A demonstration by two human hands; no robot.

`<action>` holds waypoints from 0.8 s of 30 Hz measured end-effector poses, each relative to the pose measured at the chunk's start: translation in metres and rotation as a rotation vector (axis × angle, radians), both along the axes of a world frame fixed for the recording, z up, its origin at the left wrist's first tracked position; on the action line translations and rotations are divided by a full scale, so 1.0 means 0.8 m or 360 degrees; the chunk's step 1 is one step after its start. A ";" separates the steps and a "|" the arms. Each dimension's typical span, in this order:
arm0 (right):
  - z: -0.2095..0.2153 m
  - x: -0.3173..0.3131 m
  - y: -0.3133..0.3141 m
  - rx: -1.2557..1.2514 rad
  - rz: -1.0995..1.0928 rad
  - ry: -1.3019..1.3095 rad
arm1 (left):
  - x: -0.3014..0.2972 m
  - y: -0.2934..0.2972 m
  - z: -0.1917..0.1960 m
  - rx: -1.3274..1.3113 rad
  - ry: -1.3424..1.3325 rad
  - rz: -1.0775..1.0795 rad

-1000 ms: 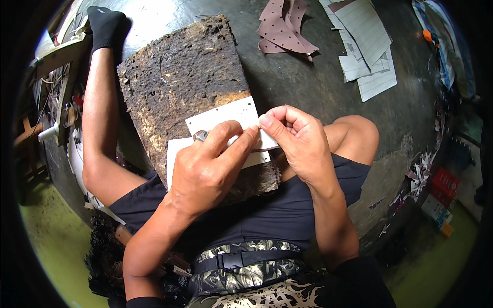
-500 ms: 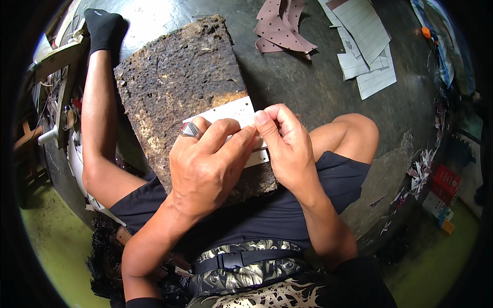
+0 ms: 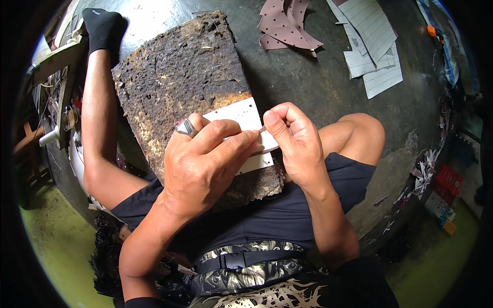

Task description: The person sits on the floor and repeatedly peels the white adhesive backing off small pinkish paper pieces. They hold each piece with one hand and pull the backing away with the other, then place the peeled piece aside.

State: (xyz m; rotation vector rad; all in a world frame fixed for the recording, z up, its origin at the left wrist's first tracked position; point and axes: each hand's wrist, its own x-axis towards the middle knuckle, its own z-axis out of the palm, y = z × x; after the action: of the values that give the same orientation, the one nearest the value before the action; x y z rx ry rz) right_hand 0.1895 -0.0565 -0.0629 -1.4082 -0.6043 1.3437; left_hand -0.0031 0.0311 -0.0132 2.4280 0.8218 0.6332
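Observation:
A white sheet [image 3: 233, 112] with small dark holes lies on a rough, dark, worn block [image 3: 179, 66]. On top of it sits a smaller white piece with a thin dark edge [image 3: 269, 144], partly covered by my fingers. My left hand [image 3: 195, 159], wearing a large ring [image 3: 186, 128], bends over these pieces with its fingers pressed together, holding the smaller piece against the sheet. Just right of its fingertips, my right hand [image 3: 297, 146] pinches a narrow dark strip [image 3: 263, 129] between thumb and finger. The strip's far end disappears under the left fingers.
Pink dotted pieces [image 3: 287, 25] lie on the dark floor beyond the block. Lined paper pieces [image 3: 377, 59] overlap at the upper right. Scraps [image 3: 423, 167] and a red box [image 3: 448, 182] are at far right; a wooden frame [image 3: 59, 66] stands left. My legs flank the block.
My right hand has drawn slightly away to the right from the left fingertips, and a bit of narrow strip now shows between them. The left hand stays pressed on the white piece.

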 end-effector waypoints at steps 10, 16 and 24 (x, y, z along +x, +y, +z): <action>-0.017 0.014 0.000 -0.0041 0.0013 -0.0046 | 0.001 0.002 -0.005 -0.0007 -0.0033 -0.0028; -0.025 0.019 -0.001 -0.0048 0.0020 -0.0078 | -0.001 0.004 -0.007 0.0013 -0.0022 -0.0035; -0.038 0.026 0.000 -0.0058 0.0030 -0.0094 | -0.005 0.004 -0.010 0.0002 -0.0038 -0.0034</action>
State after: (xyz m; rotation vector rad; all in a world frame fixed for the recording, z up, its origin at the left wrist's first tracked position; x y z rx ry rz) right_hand 0.2107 -0.0566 -0.0930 -1.4789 -0.6363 1.3379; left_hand -0.0070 0.0342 -0.0214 2.4222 0.7847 0.6536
